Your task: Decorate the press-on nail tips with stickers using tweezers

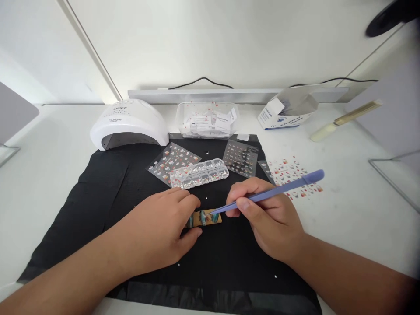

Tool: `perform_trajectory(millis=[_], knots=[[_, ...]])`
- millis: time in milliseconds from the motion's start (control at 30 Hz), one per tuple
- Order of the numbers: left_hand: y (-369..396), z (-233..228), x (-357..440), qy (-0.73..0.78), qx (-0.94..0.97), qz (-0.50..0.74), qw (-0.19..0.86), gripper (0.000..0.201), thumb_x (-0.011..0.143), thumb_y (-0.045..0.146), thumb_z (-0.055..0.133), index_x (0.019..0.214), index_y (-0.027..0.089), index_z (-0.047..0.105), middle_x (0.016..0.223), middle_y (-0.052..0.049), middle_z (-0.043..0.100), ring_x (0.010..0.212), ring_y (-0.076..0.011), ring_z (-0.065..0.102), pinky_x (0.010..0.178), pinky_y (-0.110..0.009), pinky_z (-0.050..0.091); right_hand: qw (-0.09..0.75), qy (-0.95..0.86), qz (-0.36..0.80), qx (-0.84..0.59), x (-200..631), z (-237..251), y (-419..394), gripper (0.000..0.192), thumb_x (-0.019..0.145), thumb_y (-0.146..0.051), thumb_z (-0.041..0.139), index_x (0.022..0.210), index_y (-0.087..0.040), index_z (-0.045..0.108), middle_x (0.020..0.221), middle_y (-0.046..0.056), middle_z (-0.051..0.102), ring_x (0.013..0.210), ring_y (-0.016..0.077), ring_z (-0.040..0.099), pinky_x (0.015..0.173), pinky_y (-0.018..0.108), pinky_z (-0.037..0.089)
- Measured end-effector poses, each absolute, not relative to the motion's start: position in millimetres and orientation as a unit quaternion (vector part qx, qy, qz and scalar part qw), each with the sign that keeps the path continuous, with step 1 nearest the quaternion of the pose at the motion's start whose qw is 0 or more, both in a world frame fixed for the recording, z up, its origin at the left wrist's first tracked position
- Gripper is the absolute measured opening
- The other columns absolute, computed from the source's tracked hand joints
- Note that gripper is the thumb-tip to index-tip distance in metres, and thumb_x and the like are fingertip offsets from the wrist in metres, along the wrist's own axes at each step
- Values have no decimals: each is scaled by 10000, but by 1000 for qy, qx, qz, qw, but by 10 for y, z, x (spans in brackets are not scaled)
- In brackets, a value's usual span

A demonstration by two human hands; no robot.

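My left hand [167, 225] grips the left end of a small tan strip [218, 219], thumb on the near side and fingers on the far side. Several glossy teal false nails [203, 217] sit across the strip, the leftmost partly hidden by my fingers. My right hand [269, 218] pinches purple tweezers [272, 192] between thumb and fingers. The tweezers' tips are at the middle nail; whether they hold anything is too small to tell. Just beyond lies a clear compartment case [205, 178] of tiny rhinestones.
Sticker sheets [240, 157] lie on the black mat [108, 249], with more stickers [295, 175] at its right. Behind stand a white nail lamp [129, 124], a clear tray of packets [206, 131], an alcohol pad box [288, 109] and a gold-handled brush [348, 118].
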State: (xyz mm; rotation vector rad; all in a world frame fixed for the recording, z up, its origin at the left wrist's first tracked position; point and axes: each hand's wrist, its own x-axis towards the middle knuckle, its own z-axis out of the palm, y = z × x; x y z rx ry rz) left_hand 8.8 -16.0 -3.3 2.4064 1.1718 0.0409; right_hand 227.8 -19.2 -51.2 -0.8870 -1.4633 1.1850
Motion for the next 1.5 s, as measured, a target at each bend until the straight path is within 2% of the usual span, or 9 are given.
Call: perform_trajectory(millis=[233,533,667,833,967,1200,1500], knots=[[-154,-43,124,422,882,26,210,135,897,256,565,986,174,626,846,-29,628,749,-223,599,656,-369,472,510,-582,527,-351,2241,-512,-236,114,951,-254,582,896,-244,682,700,-9,663,628,116,629,583,224,520],[-202,-86,170,419,889,1,186,84,903,192,507,889,188,590,818,-29,594,732,-229,581,647,-384,473,492,-670,448,-329,2273,-498,-255,167,957,-190,534,992,-275,672,742,13,660,640,160,640,568,312,521],[-223,-48,173,425,881,-5,209,42,877,209,552,872,188,588,798,-23,590,711,-222,582,640,-376,470,491,-680,432,-332,2271,-510,-264,185,946,-164,535,999,-274,673,734,11,654,606,155,621,534,313,509],[-238,6,169,448,859,-17,247,150,854,298,591,961,194,597,835,-25,612,748,-243,607,653,-396,483,491,-686,429,-323,2283,-518,-270,195,938,-157,534,1015,-273,671,736,10,650,596,160,612,513,320,500],[-227,-11,180,436,873,11,219,142,864,273,573,972,183,594,849,-32,622,753,-245,611,657,-402,483,488,-696,428,-307,2298,-519,-266,214,919,-137,542,1036,-267,665,728,12,645,591,164,605,503,323,490],[-249,-19,185,424,881,46,204,53,887,233,551,887,189,581,781,-6,589,666,-204,567,575,-346,426,486,-721,402,-288,2297,-478,-256,309,847,-42,550,1059,-239,659,753,30,649,631,176,622,550,338,515],[-251,-41,186,423,884,55,191,81,894,241,544,851,188,587,766,-3,583,649,-202,560,558,-346,417,472,-741,382,-286,2282,-437,-230,259,846,-53,535,1004,-231,637,716,20,635,596,153,587,534,312,495]])
